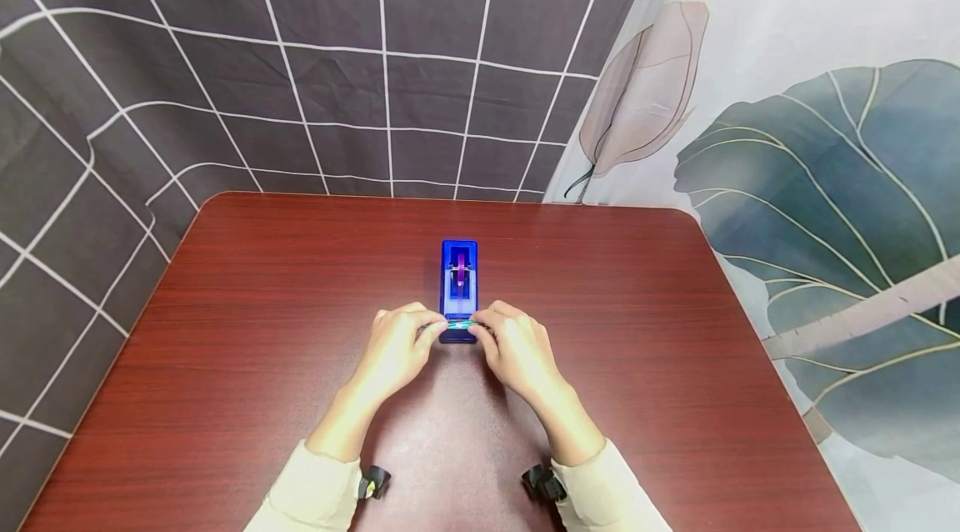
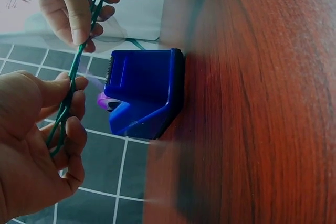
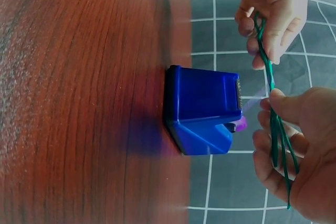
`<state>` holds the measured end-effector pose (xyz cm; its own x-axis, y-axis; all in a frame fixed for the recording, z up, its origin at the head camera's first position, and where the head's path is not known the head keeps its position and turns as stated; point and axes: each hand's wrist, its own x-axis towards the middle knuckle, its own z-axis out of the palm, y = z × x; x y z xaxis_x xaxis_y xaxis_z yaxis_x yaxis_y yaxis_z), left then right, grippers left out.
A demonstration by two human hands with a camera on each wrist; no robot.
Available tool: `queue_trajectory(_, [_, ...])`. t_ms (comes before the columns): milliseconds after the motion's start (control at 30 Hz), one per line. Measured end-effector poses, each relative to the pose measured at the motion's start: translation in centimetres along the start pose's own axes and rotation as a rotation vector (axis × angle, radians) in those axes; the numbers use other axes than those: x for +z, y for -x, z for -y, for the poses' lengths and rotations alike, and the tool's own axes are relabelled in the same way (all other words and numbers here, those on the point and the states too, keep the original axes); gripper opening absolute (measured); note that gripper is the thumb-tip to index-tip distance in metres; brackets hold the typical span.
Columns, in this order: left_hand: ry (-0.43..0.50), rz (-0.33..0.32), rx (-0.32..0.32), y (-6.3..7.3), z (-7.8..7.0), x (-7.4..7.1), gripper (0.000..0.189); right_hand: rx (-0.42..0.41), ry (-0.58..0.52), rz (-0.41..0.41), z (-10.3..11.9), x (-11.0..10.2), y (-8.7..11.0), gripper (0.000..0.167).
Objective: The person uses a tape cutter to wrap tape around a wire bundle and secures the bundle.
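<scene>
Across the red-brown tabletop (image 1: 600, 307), spread out below and beyond them, my two bare hands meet over one small piece of work. My left hand (image 1: 393, 353) and right hand (image 1: 519, 353) face each other across a narrow gap, each pinching the same bundle between thumb and fingers. Ahead of them, centred and lower down, stands the blue tape dispenser (image 3: 202, 98), upright on its base, with neither hand gripping it. The green strands (image 3: 270, 74) run from hand to hand above its near end, drawn together in the gap and splaying loosely inside my palms. Just beyond my hands sits the purple roll (image 1: 461, 267), set in the dispenser; a clear strip (image 3: 256, 99) appears to lead from it up to the bundle, though where it sticks is too faint to tell. Under the gap lie the fine teeth (image 3: 239, 94), along the dispenser's upper edge. As I judge it, laying tape on the bundle well calls for both pinches level, the strands snug and side by side, and thumbs clear of the strip; a light, even pull should spare it a crease, while a slack bundle or a sliding dispenser could set it askew
</scene>
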<state>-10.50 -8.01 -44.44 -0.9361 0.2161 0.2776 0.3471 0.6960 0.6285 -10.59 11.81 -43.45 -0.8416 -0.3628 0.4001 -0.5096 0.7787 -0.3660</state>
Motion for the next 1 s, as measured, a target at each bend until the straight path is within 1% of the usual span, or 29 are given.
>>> queue_trajectory(400, [0.017, -0.031, 0.012, -0.04, -0.01, -0.03, 0.008, -0.009, -0.038, -0.043, -0.24, 0.26, 0.07, 0.004])
queue_trajectory(533, [0.019, -0.04, 0.014, -0.06, -0.02, -0.03, 0.007, -0.006, -0.08, -0.042, -0.4, 0.37, -0.03, 0.004])
queue_trajectory(700, [0.023, -0.053, 0.017, -0.12, 0.04, 0.09, 0.007, 0.01, -0.176, -0.017, -0.57, 0.38, -0.12, 0.004])
queue_trajectory(767, [0.028, -0.057, 0.018, -0.13, 0.05, 0.15, 0.007, 0.018, -0.197, -0.003, -0.6, 0.35, -0.14, 0.006])
queue_trajectory(867, [0.036, -0.06, 0.017, -0.08, 0.06, 0.21, 0.006, 0.024, -0.202, 0.035, -0.63, 0.35, -0.18, 0.008])
queue_trajectory(1000, [0.043, -0.06, 0.014, -0.03, 0.05, 0.26, 0.006, 0.017, -0.182, 0.079, -0.64, 0.34, -0.22, 0.008])
